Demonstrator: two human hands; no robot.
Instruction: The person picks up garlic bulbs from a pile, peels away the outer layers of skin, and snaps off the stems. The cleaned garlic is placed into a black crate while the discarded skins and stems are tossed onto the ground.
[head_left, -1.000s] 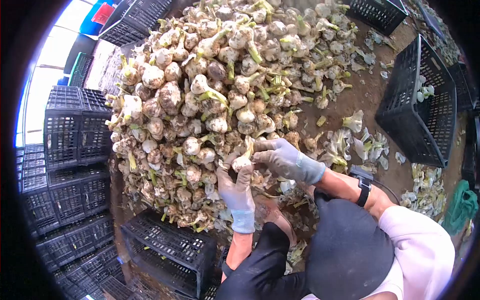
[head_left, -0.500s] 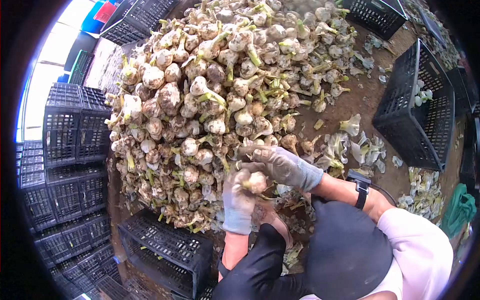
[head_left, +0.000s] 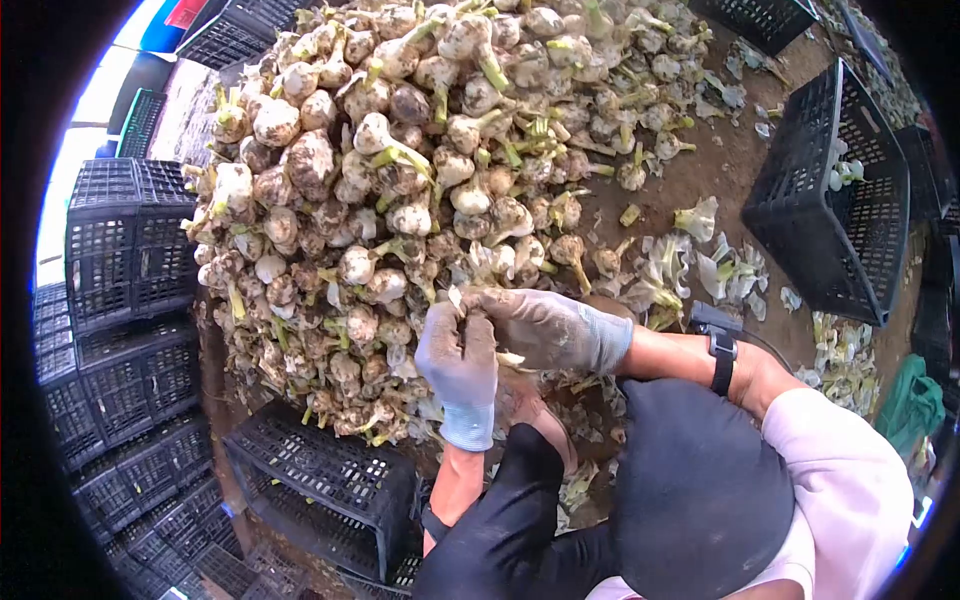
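Observation:
My left hand (head_left: 457, 365), in a dirt-stained grey work glove, is closed in front of the garlic heap (head_left: 400, 190). My right hand (head_left: 550, 328), gloved alike, meets it from the right with its fingers curled together at the left fingertips. The garlic bulb seen in my left hand earlier is now hidden behind the gloves. A pale sliver (head_left: 456, 298) shows at the joined fingertips, and a pale flake (head_left: 511, 359) sticks out below my right hand. Bulbs in the heap carry soil and cut green stems.
Black crates (head_left: 130, 250) are stacked on the left. Another black crate (head_left: 320, 480) lies below the heap, and one (head_left: 830, 200) at right holds a few white pieces. Peeled skins (head_left: 735, 275) litter the soil. A green bag (head_left: 912, 405) lies far right.
Both hands have moved slightly up and left in view, and my left hand has turned so the garlic bulb no longer shows. The view has shifted, moving the heap left and up.

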